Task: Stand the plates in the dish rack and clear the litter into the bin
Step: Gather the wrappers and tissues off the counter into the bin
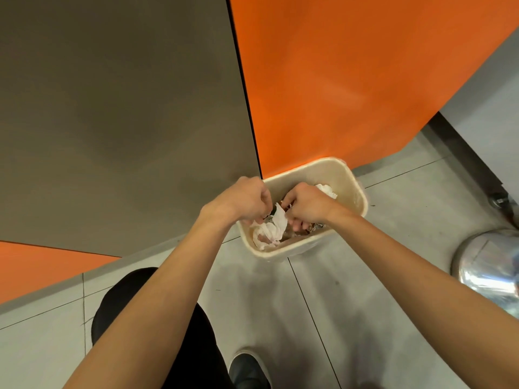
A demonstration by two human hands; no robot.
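The crumpled tissue [276, 224] is pinched between the curled left hand [247, 199] and right hand [307, 206], low over the bin [348, 178] near its near-left corner, so that it should fall inside once released.

This is looking like the working side of a canteen or fast-food place rather than a home. Two large flat panels, an orange panel [337, 80] and a grey-brown panel [112, 108], are standing side by side on a floor of big grey tiles [393, 220]. A cream plastic bin [356, 181] is sitting on the tiles against the orange one, holding crumpled paper [269, 231]. A shiny steel dome [486, 262] is gleaming at the right edge.
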